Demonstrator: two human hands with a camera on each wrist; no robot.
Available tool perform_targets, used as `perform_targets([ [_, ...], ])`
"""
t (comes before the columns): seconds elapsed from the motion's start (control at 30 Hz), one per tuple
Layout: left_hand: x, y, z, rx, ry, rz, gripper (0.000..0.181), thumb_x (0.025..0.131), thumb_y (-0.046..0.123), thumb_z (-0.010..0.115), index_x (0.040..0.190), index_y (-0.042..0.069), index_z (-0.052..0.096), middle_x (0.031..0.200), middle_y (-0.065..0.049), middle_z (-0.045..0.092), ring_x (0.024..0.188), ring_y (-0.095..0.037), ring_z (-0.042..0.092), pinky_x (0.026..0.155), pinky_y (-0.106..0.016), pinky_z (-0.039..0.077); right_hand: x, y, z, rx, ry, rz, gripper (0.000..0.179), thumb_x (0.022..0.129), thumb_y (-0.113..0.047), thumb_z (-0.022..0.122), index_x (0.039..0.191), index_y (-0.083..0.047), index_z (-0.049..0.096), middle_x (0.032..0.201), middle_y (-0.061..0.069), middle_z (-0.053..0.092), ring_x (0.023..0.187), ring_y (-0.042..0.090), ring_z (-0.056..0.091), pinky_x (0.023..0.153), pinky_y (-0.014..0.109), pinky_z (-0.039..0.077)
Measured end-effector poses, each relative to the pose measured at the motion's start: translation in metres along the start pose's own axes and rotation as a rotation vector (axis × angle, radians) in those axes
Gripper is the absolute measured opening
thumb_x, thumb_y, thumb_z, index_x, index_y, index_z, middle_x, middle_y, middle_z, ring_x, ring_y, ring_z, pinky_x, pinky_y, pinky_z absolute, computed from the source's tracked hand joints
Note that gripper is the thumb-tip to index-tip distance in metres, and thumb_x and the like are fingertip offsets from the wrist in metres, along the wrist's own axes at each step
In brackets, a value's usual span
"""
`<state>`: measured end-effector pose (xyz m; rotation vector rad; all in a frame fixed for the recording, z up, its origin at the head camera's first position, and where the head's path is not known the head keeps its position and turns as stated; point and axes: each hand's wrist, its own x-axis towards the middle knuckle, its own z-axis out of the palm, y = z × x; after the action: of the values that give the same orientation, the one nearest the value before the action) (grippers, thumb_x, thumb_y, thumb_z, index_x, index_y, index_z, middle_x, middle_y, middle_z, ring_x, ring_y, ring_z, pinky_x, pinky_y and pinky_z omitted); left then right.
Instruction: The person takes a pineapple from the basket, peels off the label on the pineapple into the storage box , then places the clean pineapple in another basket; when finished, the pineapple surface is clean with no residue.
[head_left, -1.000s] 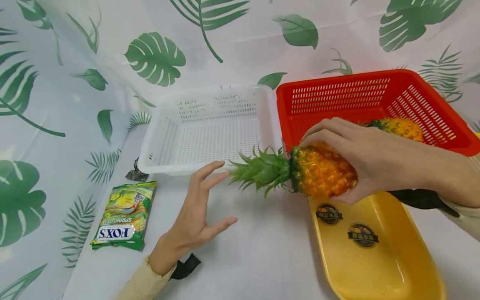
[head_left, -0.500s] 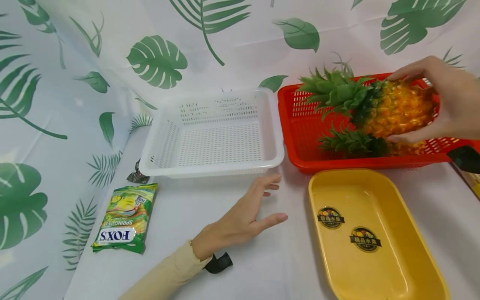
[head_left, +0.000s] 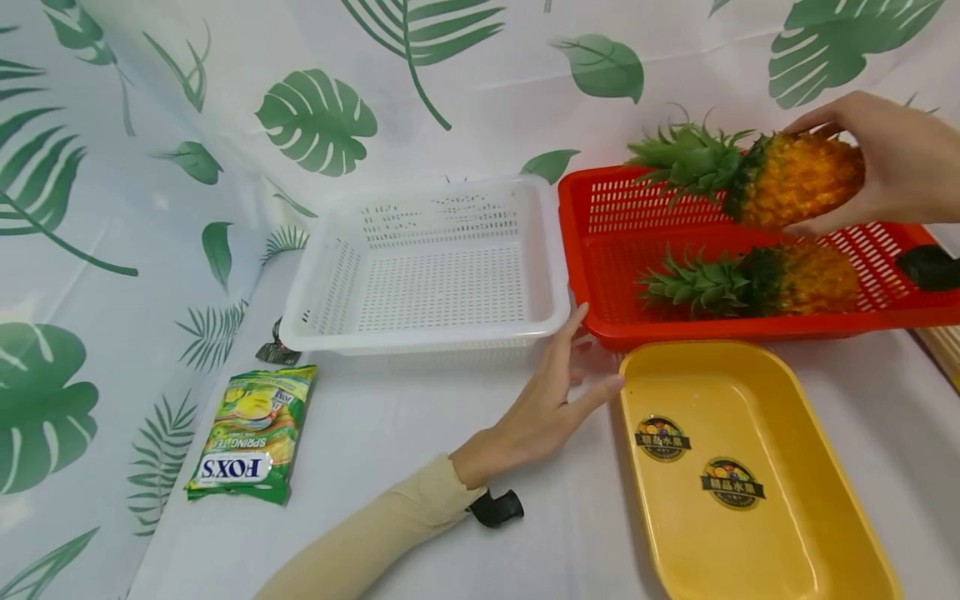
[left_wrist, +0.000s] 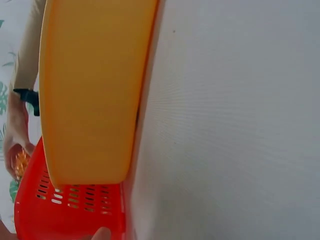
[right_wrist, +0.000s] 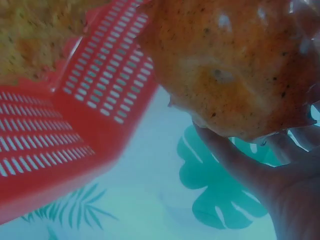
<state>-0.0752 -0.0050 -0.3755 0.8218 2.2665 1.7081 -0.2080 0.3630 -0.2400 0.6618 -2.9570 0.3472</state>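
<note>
My right hand (head_left: 888,167) grips an orange pineapple (head_left: 802,179) by its body, its green crown pointing left. It is held over the back of the red basket (head_left: 615,325). Inside that basket, nearer the front wall, lies a second pineapple (head_left: 813,279), crown also to the left. In the right wrist view the held pineapple (right_wrist: 235,70) fills the top, with fingers and thumb around its underside. My left hand (head_left: 536,408) has its fingers extended near the corners of the white basket (head_left: 427,340) and red basket, thumb close to the yellow tray's (head_left: 750,533) rim.
A green FOX'S candy bag (head_left: 251,433) lies at the left, with a small dark wrapped item (head_left: 277,350) behind it. A leaf-printed cloth (head_left: 450,83) rises behind the baskets. Another object (head_left: 941,350) shows at the right edge.
My right hand has carried the pineapple from above the yellow tray back and right over the red basket, uncovering the second pineapple. My left hand has moved right, toward the yellow tray.
</note>
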Motion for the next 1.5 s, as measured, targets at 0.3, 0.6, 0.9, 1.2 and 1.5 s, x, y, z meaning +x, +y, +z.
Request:
perform_targets([
  [0.3, 0.020, -0.002, 0.013, 0.033, 0.093, -0.012, 0.085, 0.106, 0.040, 0.058, 0.168, 0.020, 0.004, 0.158, -0.007, 0.043, 0.134, -0.014, 0.050, 0.115, -0.035, 0.041, 0.027, 0.010, 0.014, -0.016, -0.103, -0.047, 0.107, 0.057, 0.001, 0.101, 0.141, 0.014, 0.037, 0.129, 0.038, 0.042, 0.107, 0.058, 0.050, 0.086, 0.070, 0.051],
  [0.6, 0.033, 0.001, 0.020, 0.073, 0.163, -0.072, 0.083, 0.106, 0.043, 0.055, 0.167, 0.013, 0.007, 0.164, -0.013, 0.035, 0.145, -0.021, 0.042, 0.123, -0.032, 0.030, 0.043, 0.015, 0.026, -0.028, -0.219, -0.058, 0.108, 0.060, 0.000, 0.100, 0.143, 0.014, 0.033, 0.129, 0.037, 0.041, 0.112, 0.056, 0.047, 0.094, 0.074, 0.048],
  [0.9, 0.038, 0.004, 0.020, 0.092, 0.171, -0.090, 0.079, 0.106, 0.043, 0.055, 0.165, 0.015, 0.010, 0.167, -0.019, 0.031, 0.153, -0.027, 0.035, 0.126, -0.036, 0.023, 0.053, 0.022, 0.025, -0.115, -0.335, -0.053, 0.108, 0.058, -0.004, 0.102, 0.141, 0.011, 0.034, 0.130, 0.038, 0.042, 0.116, 0.059, 0.044, 0.097, 0.076, 0.044],
  [1.2, 0.040, 0.000, 0.020, 0.097, 0.171, -0.052, 0.078, 0.107, 0.038, 0.057, 0.165, 0.012, 0.011, 0.164, -0.018, 0.036, 0.150, -0.025, 0.039, 0.125, -0.032, 0.025, 0.058, 0.026, 0.035, -0.061, -0.385, -0.063, 0.101, 0.061, 0.002, 0.099, 0.139, 0.011, 0.036, 0.131, 0.037, 0.042, 0.116, 0.058, 0.046, 0.098, 0.074, 0.045],
  [1.5, 0.040, -0.003, 0.020, 0.098, 0.173, -0.034, 0.079, 0.107, 0.036, 0.058, 0.164, 0.009, 0.011, 0.160, -0.019, 0.043, 0.146, -0.024, 0.045, 0.124, -0.029, 0.028, 0.063, 0.033, 0.040, -0.077, -0.451, -0.044, 0.098, 0.062, 0.003, 0.098, 0.138, 0.011, 0.036, 0.129, 0.039, 0.043, 0.114, 0.058, 0.048, 0.095, 0.072, 0.048],
])
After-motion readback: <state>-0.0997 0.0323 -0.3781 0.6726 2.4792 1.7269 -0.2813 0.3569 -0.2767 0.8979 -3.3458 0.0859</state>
